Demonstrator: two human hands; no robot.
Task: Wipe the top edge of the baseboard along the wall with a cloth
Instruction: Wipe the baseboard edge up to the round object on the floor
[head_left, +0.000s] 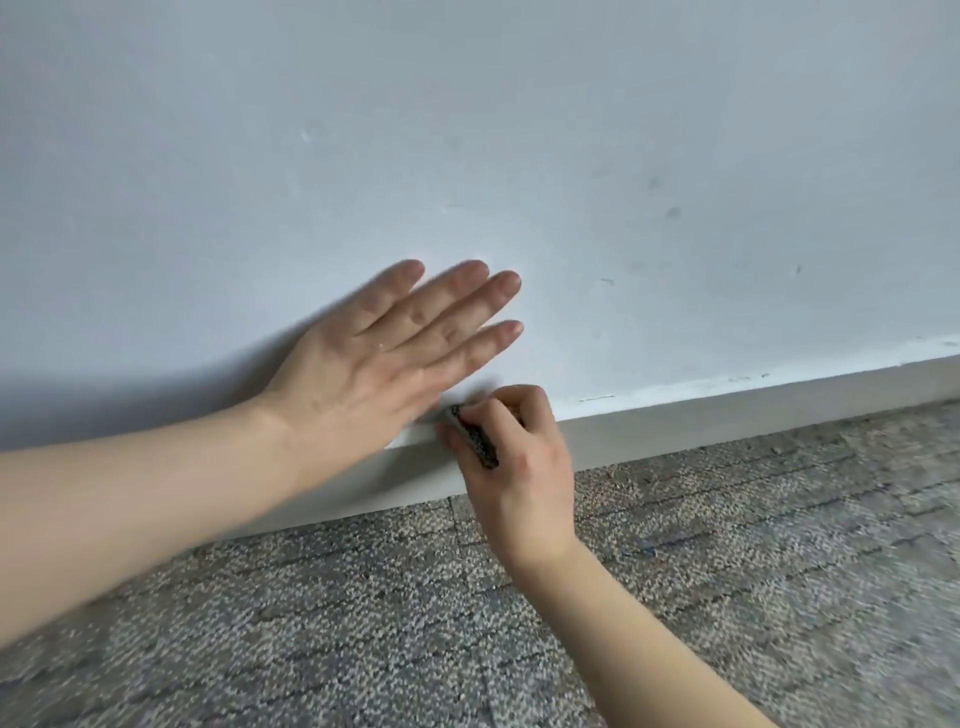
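Note:
A pale grey baseboard (727, 421) runs along the foot of the white wall, rising toward the right. My right hand (514, 467) grips a small dark speckled cloth (475, 439), folded into a narrow wad, and holds it against the baseboard's top edge near the middle of the view. My left hand (384, 358) lies flat on the wall just left of it, fingers straight and spread, pointing up and right. The left palm hides the baseboard's top edge beneath it.
Grey speckled carpet (727, 561) covers the floor below the baseboard. The white wall (571, 156) carries a few small dark scuffs at the right. Chipped paint shows along the baseboard's top edge at the far right.

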